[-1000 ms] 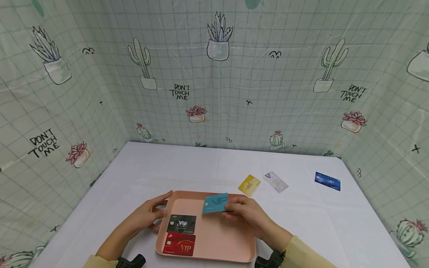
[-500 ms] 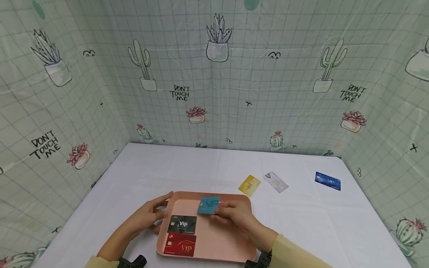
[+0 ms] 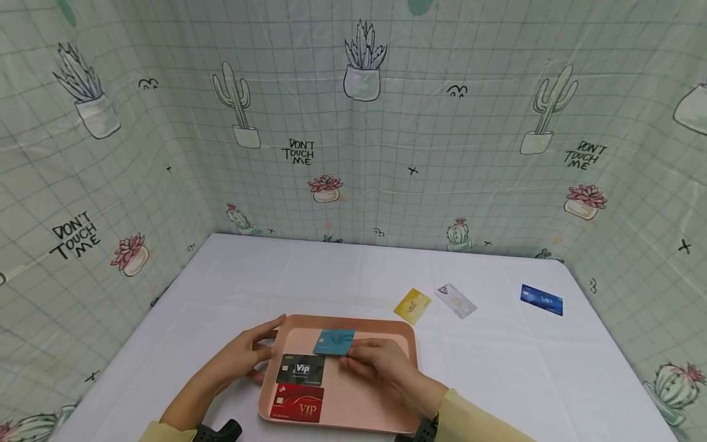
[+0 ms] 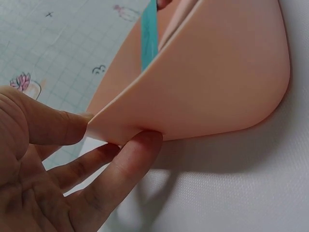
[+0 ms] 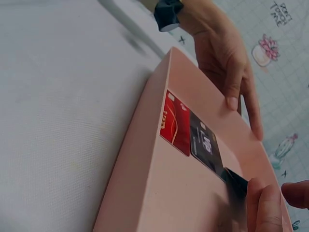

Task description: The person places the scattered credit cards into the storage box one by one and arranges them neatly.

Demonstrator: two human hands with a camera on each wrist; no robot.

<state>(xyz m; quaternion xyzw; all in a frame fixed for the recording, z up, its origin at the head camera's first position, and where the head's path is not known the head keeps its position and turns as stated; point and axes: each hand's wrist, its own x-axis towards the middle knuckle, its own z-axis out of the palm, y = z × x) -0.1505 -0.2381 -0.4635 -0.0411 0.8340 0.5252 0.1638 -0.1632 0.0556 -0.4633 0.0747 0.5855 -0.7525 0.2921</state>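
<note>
My right hand (image 3: 383, 363) pinches a teal VIP card (image 3: 333, 342) by its right end, close over the tray's far left part. Below that card, in the head view, a black Vip card (image 3: 301, 369) and a red VIP card (image 3: 296, 403) lie in the pink tray (image 3: 381, 412) along its left side. My left hand (image 3: 241, 355) touches the tray's left wall at the far corner with loosely spread fingers. In the left wrist view the fingertips (image 4: 147, 140) rest against the outer wall. The right wrist view shows the teal card's edge dark beside the black card.
Beyond the tray's far right corner lie a yellow card (image 3: 412, 306) and a silver-white card (image 3: 455, 300). A blue VIP card (image 3: 542, 299) is farther right on the white tabletop (image 3: 298, 276). A patterned cloth backdrop (image 3: 353, 135) closes off the back and sides.
My right hand has carried the teal card leftward and lower over the tray, close to the black card. My left hand stays at the tray's left wall.
</note>
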